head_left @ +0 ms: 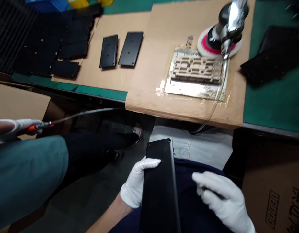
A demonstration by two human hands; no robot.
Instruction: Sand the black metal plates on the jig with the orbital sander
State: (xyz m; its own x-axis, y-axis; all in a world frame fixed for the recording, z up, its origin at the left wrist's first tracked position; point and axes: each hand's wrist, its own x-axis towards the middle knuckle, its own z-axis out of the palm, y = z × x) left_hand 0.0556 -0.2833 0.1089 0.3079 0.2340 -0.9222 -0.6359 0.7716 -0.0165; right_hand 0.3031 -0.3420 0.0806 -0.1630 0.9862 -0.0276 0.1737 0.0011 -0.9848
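My left hand (137,181), in a white glove, grips a long black panel (160,191) by its left edge, thumb lying across its face. The panel is held upright over my lap, with small holes at its top corners. To its right, apart from it, is my right hand (221,197), also gloved in white. Its fingers are curled together, and a small greyish bit shows at the fingertips, too blurred to name. On the cardboard-covered bench ahead, a ribbed beige fixture block (195,69) sits on a taped-down metal plate (188,90).
A polisher (219,38) with a white and pink pad rests against the fixture, its hose (218,97) hanging over the bench edge. Two black panels (131,48) lie left of it; several more (74,38) lie beyond. A co-worker's gloved hand (20,126) holds an orange-ended air hose at left.
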